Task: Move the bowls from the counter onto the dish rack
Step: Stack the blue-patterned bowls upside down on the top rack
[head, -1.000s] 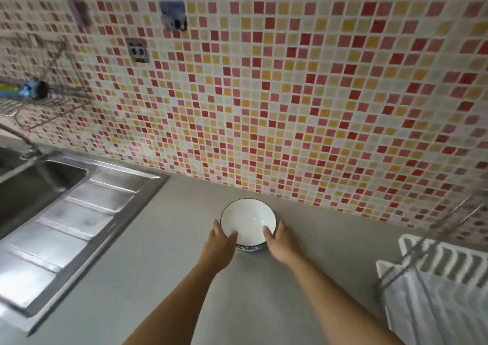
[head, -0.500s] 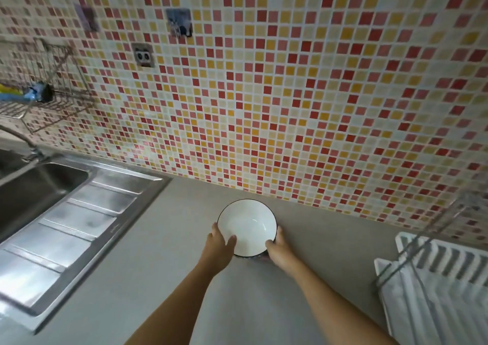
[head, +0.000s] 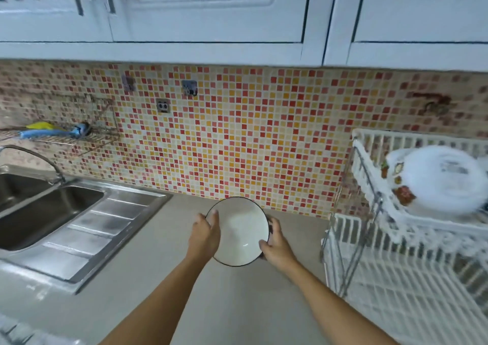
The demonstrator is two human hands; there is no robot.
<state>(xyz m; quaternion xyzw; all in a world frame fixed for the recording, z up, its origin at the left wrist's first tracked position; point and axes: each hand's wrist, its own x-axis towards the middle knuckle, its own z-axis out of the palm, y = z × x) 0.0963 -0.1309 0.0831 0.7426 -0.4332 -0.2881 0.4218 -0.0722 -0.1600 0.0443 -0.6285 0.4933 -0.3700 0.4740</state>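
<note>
A white bowl [head: 239, 231] with a thin dark rim is held up off the grey counter [head: 148, 278], tilted with its inside facing me. My left hand [head: 204, 235] grips its left edge, thumb over the rim. My right hand [head: 277, 247] grips its right edge from below. The white two-tier dish rack [head: 390, 278] stands at the right, apart from the bowl. Its upper tier carries an upturned white dish [head: 443, 183] with a flower pattern.
A steel sink [head: 39, 212] with a drainboard [head: 100, 236] and a curved tap [head: 37, 160] lies to the left. A wire wall shelf [head: 66, 136] holds blue and yellow items. White cupboards [head: 211, 14] hang above the mosaic-tiled wall [head: 237, 133].
Both hands have lifted the bowl off the counter and tilted it toward me. My view has swung up and right, bringing the cupboards and the rack's upper tier into sight.
</note>
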